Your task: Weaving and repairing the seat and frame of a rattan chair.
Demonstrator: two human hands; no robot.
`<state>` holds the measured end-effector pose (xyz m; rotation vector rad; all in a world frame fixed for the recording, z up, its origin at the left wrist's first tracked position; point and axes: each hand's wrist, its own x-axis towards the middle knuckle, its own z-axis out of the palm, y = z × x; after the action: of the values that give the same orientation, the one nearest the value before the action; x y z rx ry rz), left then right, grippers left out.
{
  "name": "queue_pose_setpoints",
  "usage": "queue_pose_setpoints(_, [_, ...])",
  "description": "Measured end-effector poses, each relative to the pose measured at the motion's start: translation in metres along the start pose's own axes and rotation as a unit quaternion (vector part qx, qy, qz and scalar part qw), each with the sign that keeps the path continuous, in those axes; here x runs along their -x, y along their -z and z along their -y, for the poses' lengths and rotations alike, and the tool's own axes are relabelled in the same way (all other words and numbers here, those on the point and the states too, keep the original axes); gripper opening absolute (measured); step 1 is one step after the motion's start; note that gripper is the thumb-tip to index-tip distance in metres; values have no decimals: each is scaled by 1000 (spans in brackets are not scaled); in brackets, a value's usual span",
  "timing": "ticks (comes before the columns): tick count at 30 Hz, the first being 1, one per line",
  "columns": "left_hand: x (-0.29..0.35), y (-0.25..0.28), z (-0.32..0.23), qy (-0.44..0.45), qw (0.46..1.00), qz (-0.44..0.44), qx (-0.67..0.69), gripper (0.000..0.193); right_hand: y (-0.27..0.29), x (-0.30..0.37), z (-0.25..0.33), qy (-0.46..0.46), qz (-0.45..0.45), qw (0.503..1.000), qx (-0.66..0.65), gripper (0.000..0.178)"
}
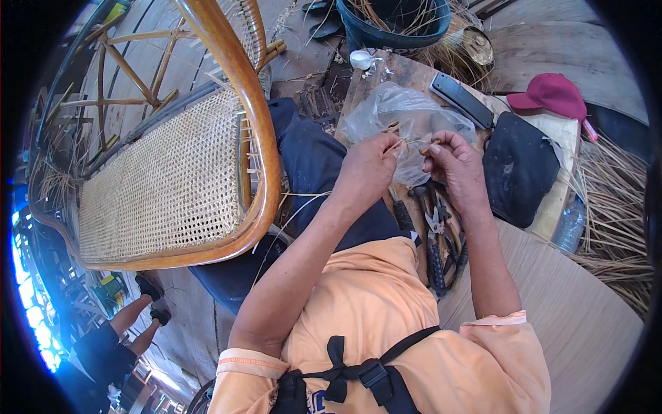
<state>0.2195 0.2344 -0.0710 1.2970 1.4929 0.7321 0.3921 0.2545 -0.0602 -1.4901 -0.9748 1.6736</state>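
Note:
Both my hands are raised over a crumpled clear plastic bag (396,103) on a wooden board. My left hand (369,165) pinches thin pale cane strands (402,143) at its fingertips. Close by on its right, my right hand (456,164) is closed in a pinch on the strands' other side. How the strands run between the fingers is too fine to tell. To the left leans a curved rattan chair frame (270,172) with a woven cane panel (165,179). Short cane ends stick out along the panel's right edge. A loose pale strand (303,195) trails near my left forearm.
Pliers (436,224) and other hand tools lie below my hands. On the board are a dark oblong case (462,100), a black pouch (520,169) and a maroon cap (549,95). Cane bundles (610,200) lie right; a dark bucket (393,31) stands ahead. Another person's legs (134,321) show lower left.

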Motion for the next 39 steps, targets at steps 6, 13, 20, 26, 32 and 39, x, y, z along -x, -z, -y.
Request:
queue_pose_setpoints(6, [8,10,-20,58,996,57,34,22,-5,8,5,-24,25,997,-73,7])
queue_pose_setpoints(13, [49,34,-13,-129,988,-83,-6,15,-47,28,19,-5,92,995,-45,12])
queue_pose_setpoints(20, [124,95,-11,-122,974,-168,-95,8,-116,42,59,173,292,894,291,11])
queue_pose_setpoints(26, [158,138,32,-83,945,-306,74,10,-220,31,89,341,422,637,547,10])
queue_pose_setpoints(32, [93,254,50,95,954,-265,100,22,-353,-34,182,405,176,683,581,23])
queue_pose_setpoints(39, [-39,238,116,-7,931,-364,-18,18,-448,-192,223,359,148,442,809,34])
